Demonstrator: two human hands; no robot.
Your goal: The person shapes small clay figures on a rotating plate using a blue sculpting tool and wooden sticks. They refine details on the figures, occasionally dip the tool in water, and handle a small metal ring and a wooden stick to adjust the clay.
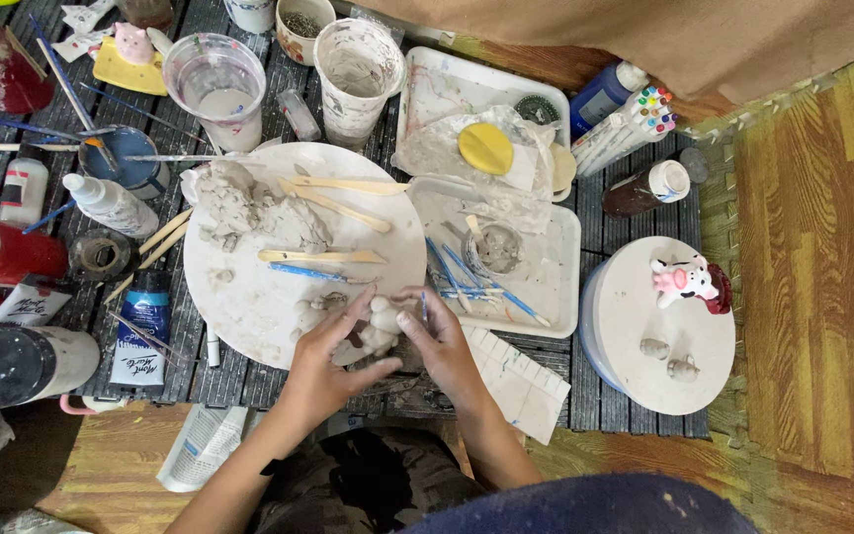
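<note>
Both hands work at the near edge of the round white board (249, 297), shaping a small pale clay figure (381, 326) that sits between them. The left hand (323, 371) cups the figure from the left, its fingers (353, 309) curled loosely against the clay rather than clamped. The right hand (447, 346) pinches a thin blue-tipped tool (424, 307) between thumb and forefinger, held upright just beside the figure's top.

The step in hand looks like detailing or smoothing the small figure. The next move probably calls for a light, steady touch of the tool while the left hand braces the soft clay so it keeps its shape.

Counted: one larger lump of grey clay (249, 213) lies on the far left of the board, with four wooden modelling sticks (333, 203) and one blue tool across the middle. Two plastic cups (214, 89) stand beyond the board. On the round white board to the right (635, 297) stand one painted pink-and-white figurine (689, 282) and two small clay pieces (669, 358). A white tray (546, 287) lies between the two boards. The dark slatted tabletop (635, 222) carries everything.
</note>
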